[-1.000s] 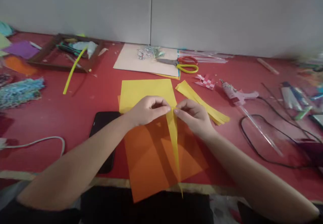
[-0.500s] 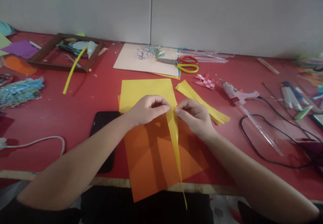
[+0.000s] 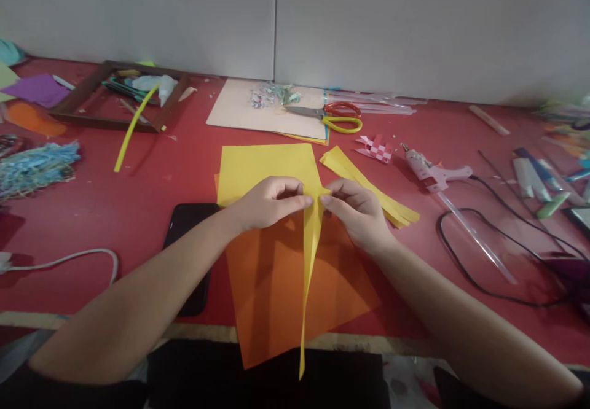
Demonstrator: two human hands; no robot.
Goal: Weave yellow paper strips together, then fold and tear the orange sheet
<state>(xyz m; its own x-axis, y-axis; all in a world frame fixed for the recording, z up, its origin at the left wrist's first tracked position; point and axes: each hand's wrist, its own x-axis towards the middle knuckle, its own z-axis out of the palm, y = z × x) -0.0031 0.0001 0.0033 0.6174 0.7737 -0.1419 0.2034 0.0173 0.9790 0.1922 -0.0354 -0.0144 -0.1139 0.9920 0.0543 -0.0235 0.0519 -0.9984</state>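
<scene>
Between my two hands hangs a long yellow paper strip (image 3: 310, 249), its top pinched on both sides and its lower end dangling past the table edge. My left hand (image 3: 271, 202) grips the strip's left side between thumb and fingers. On the other side, my right hand (image 3: 357, 212) pinches it the same way. Beneath are an orange paper sheet (image 3: 262, 292), overhanging the table's front edge, and a yellow paper sheet (image 3: 262, 166). A bundle of yellow strips (image 3: 364, 182) lies just beyond my right hand.
A black phone (image 3: 187, 225) lies under my left forearm. Scissors (image 3: 343, 117) rest on pale card (image 3: 239, 108). To the right are a pink woven paper piece (image 3: 375, 149), a glue gun (image 3: 436, 172) and its looping black cord (image 3: 442, 237). A wooden frame (image 3: 78, 114) stands back left.
The strip's dangling lower end has swung to the left. Both hands remain almost in place, still pinching its top, where a wider part of the strip now shows.
</scene>
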